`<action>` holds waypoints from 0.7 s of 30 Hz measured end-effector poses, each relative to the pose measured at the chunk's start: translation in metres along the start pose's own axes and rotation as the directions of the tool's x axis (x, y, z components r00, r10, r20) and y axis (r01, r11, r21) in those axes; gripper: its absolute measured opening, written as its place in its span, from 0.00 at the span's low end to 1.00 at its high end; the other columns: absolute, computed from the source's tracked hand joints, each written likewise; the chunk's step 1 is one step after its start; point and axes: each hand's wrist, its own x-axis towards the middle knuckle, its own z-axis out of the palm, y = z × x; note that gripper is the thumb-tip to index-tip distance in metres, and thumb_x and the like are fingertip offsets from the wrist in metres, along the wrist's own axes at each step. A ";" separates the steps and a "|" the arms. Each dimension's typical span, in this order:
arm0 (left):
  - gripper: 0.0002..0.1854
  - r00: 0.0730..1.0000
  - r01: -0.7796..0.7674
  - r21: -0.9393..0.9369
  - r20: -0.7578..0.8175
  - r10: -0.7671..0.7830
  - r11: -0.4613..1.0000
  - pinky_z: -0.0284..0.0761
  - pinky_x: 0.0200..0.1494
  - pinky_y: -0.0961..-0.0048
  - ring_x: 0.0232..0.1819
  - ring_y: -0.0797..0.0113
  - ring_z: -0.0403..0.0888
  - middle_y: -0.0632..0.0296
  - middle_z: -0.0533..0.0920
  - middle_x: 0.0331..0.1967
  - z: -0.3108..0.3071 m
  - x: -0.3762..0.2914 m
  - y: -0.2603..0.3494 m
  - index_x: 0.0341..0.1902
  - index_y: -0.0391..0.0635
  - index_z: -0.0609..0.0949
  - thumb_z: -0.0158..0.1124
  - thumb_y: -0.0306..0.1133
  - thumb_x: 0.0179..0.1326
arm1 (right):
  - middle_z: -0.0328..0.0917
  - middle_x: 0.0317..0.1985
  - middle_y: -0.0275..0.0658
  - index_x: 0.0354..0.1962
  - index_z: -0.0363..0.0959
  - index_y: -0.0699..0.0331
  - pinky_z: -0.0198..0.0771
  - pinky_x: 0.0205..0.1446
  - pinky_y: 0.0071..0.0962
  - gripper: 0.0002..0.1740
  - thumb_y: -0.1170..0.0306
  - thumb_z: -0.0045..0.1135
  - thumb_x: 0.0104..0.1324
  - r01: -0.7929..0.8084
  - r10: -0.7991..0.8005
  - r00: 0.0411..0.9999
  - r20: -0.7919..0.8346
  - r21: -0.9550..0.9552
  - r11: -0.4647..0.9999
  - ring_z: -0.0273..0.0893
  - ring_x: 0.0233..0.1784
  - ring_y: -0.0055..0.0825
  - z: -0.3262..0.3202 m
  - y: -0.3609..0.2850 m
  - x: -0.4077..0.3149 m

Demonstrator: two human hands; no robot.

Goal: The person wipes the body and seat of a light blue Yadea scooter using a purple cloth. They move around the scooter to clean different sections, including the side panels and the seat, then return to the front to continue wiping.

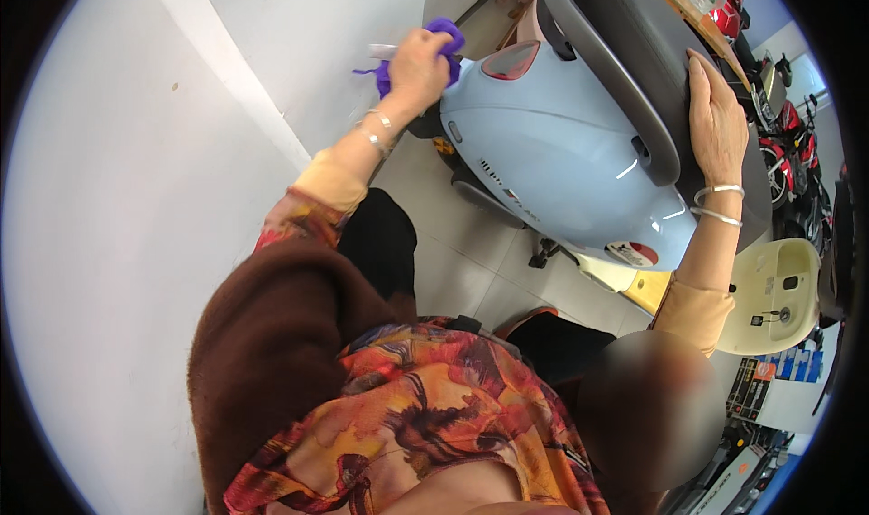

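Note:
A light blue motor scooter (570,141) stands before me, its tail end with a red rear light (511,60) towards the upper left. My left hand (419,67) grips a purple cloth (445,29) beside the tail; a whitish strip with it juts out to the left. My right hand (718,118) rests flat, holding nothing, on the dark scooter seat (628,26), fingers pointing to the picture's top. Between the hands runs the grey grab rail (611,87). What lies under the cloth is hidden.
A pale wall (136,196) rises close at the left. Grey floor tiles (455,264) show below the scooter. At the right are a cream scooter front (767,298), red motorcycles (781,155) and boxes (750,386). A cardboard piece (706,26) with clear plastic lies past the seat.

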 end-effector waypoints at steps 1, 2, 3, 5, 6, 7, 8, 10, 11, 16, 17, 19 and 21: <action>0.16 0.992 -0.067 0.082 0.114 0.057 0.994 0.75 0.50 0.61 0.46 0.51 0.77 0.58 0.80 0.46 0.020 0.001 -0.004 0.46 0.52 0.83 0.61 0.25 0.52 | 0.80 0.47 0.46 0.49 0.78 0.56 0.69 0.56 0.37 0.22 0.52 0.43 0.70 0.003 -0.003 1.000 -0.002 0.003 1.000 0.76 0.53 0.47 -0.001 0.000 0.000; 0.13 0.963 -0.189 0.156 0.223 0.152 0.970 0.74 0.51 0.61 0.48 0.54 0.77 0.59 0.81 0.47 0.037 -0.004 -0.007 0.47 0.54 0.83 0.59 0.31 0.57 | 0.80 0.47 0.45 0.48 0.78 0.56 0.69 0.56 0.36 0.23 0.52 0.43 0.70 -0.010 0.010 1.000 0.011 -0.009 1.000 0.76 0.52 0.46 -0.001 -0.001 0.000; 0.13 0.974 -0.139 0.191 0.203 0.099 0.972 0.75 0.51 0.61 0.48 0.54 0.77 0.59 0.80 0.47 0.050 -0.003 -0.014 0.47 0.54 0.83 0.58 0.33 0.59 | 0.80 0.47 0.45 0.49 0.78 0.56 0.69 0.56 0.36 0.23 0.52 0.43 0.71 0.004 -0.004 1.000 -0.006 -0.022 1.000 0.77 0.52 0.46 -0.001 -0.001 0.000; 0.13 0.962 -0.021 0.284 0.268 -0.058 0.959 0.75 0.51 0.61 0.48 0.54 0.77 0.59 0.80 0.48 0.068 0.005 -0.030 0.47 0.56 0.83 0.56 0.37 0.61 | 0.80 0.47 0.45 0.49 0.78 0.56 0.70 0.56 0.35 0.23 0.51 0.42 0.71 0.015 -0.016 1.000 -0.018 -0.025 1.000 0.77 0.52 0.45 0.000 -0.002 0.001; 0.14 0.950 0.015 0.299 0.293 -0.107 0.954 0.76 0.50 0.56 0.46 0.51 0.79 0.57 0.81 0.47 0.074 0.012 -0.038 0.48 0.57 0.83 0.53 0.42 0.62 | 0.81 0.47 0.43 0.50 0.78 0.55 0.70 0.55 0.34 0.23 0.51 0.42 0.72 0.012 -0.012 1.000 -0.014 -0.032 0.999 0.78 0.51 0.43 0.000 -0.002 0.001; 0.15 0.929 0.058 0.265 0.338 -0.149 0.962 0.76 0.49 0.55 0.46 0.49 0.79 0.56 0.82 0.46 0.078 0.017 -0.043 0.48 0.56 0.82 0.53 0.41 0.62 | 0.81 0.47 0.43 0.50 0.78 0.55 0.71 0.54 0.34 0.23 0.51 0.41 0.72 0.017 -0.018 1.000 -0.017 -0.031 0.999 0.78 0.51 0.43 0.000 -0.002 0.000; 0.15 0.904 0.108 0.260 0.376 -0.204 0.960 0.76 0.48 0.54 0.45 0.48 0.80 0.55 0.82 0.45 0.082 0.024 -0.048 0.49 0.56 0.82 0.53 0.41 0.62 | 0.81 0.46 0.44 0.50 0.78 0.55 0.71 0.53 0.34 0.24 0.50 0.41 0.71 0.017 -0.018 1.000 -0.017 -0.024 1.000 0.78 0.51 0.43 0.001 -0.001 0.000; 0.15 0.896 0.161 0.257 0.367 -0.251 0.953 0.76 0.45 0.50 0.43 0.45 0.81 0.51 0.83 0.40 0.085 0.032 -0.055 0.48 0.52 0.82 0.52 0.41 0.61 | 0.81 0.45 0.45 0.50 0.78 0.53 0.71 0.53 0.34 0.25 0.49 0.40 0.71 -0.009 0.008 1.000 -0.019 -0.005 1.000 0.78 0.50 0.45 0.002 0.000 -0.001; 0.15 0.884 0.231 0.274 0.343 -0.319 0.934 0.76 0.45 0.51 0.43 0.45 0.81 0.51 0.84 0.39 0.086 0.033 -0.057 0.47 0.52 0.82 0.52 0.41 0.61 | 0.81 0.45 0.45 0.50 0.78 0.53 0.71 0.53 0.34 0.25 0.49 0.40 0.71 0.010 -0.011 1.000 -0.029 -0.011 1.000 0.78 0.50 0.45 0.003 0.001 -0.001; 0.17 0.849 0.440 0.289 0.175 -0.499 0.850 0.77 0.44 0.53 0.42 0.45 0.82 0.46 0.84 0.37 0.079 0.015 -0.050 0.42 0.45 0.82 0.52 0.43 0.61 | 0.81 0.45 0.44 0.50 0.79 0.51 0.70 0.53 0.37 0.25 0.48 0.40 0.70 0.017 -0.018 0.999 -0.048 -0.020 1.000 0.78 0.50 0.47 0.005 0.007 -0.001; 0.17 0.845 0.471 0.284 0.125 -0.519 0.835 0.77 0.44 0.53 0.41 0.45 0.82 0.45 0.84 0.36 0.072 0.009 -0.047 0.41 0.44 0.82 0.52 0.43 0.61 | 0.81 0.44 0.44 0.49 0.79 0.51 0.70 0.53 0.37 0.25 0.47 0.40 0.69 0.029 -0.029 0.998 -0.054 -0.016 0.999 0.77 0.50 0.47 0.005 0.008 -0.002; 0.16 0.850 0.388 0.335 0.231 -0.474 0.859 0.77 0.45 0.53 0.42 0.43 0.82 0.44 0.84 0.36 0.050 0.000 -0.041 0.40 0.40 0.82 0.55 0.41 0.60 | 0.82 0.44 0.43 0.49 0.79 0.50 0.70 0.53 0.37 0.25 0.47 0.41 0.69 0.004 -0.004 0.999 -0.049 0.000 1.000 0.77 0.50 0.47 0.005 0.007 -0.002; 0.16 0.813 0.334 0.358 0.359 -0.459 0.872 0.77 0.45 0.53 0.42 0.42 0.81 0.43 0.83 0.38 0.019 -0.009 -0.033 0.40 0.39 0.81 0.57 0.41 0.59 | 0.82 0.45 0.42 0.49 0.79 0.50 0.71 0.53 0.37 0.25 0.46 0.41 0.69 -0.013 0.013 0.999 -0.042 -0.009 1.000 0.77 0.51 0.47 0.005 0.007 -0.002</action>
